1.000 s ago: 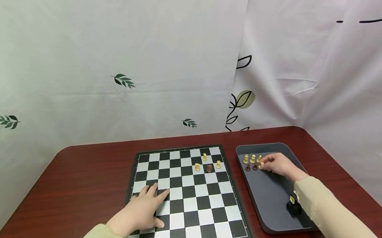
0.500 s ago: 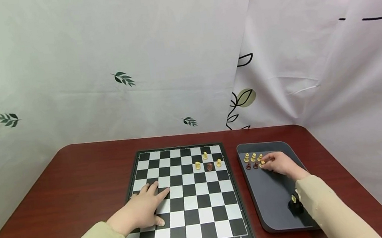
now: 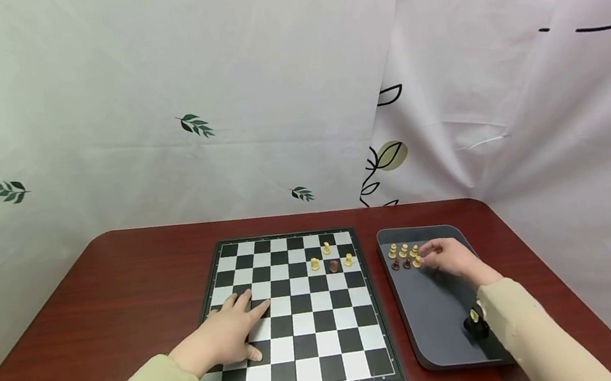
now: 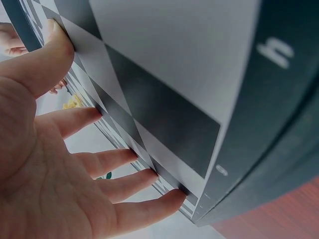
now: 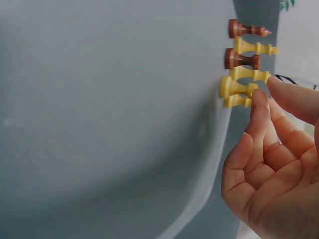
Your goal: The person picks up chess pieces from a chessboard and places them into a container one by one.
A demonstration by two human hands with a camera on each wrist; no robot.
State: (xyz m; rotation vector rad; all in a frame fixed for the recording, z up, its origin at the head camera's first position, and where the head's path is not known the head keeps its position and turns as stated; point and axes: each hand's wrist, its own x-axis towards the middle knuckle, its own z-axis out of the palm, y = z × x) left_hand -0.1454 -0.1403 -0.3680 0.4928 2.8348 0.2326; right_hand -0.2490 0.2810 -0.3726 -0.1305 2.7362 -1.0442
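Note:
My left hand lies with spread fingers over the left side of a black-and-white chessboard; the left wrist view shows its fingertips at the board's surface. At the far right of the board stand a brown chess piece and three yellow ones. Over the grey tray, my right hand is beside a yellow chess piece at the end of the front row. Thumb and index finger are slightly parted at the top of this upright piece, while the other fingers curl loosely.
Several yellow and brown chess pieces stand in two short rows in the tray's far left corner. The tray is on the reddish-brown table, right of the board. A patterned white cloth hangs behind the table.
My right hand's fingertips, earlier on the yellow chess piece, have parted and drawn back slightly to the right; the piece stays standing in the tray. My left hand has kept its place.

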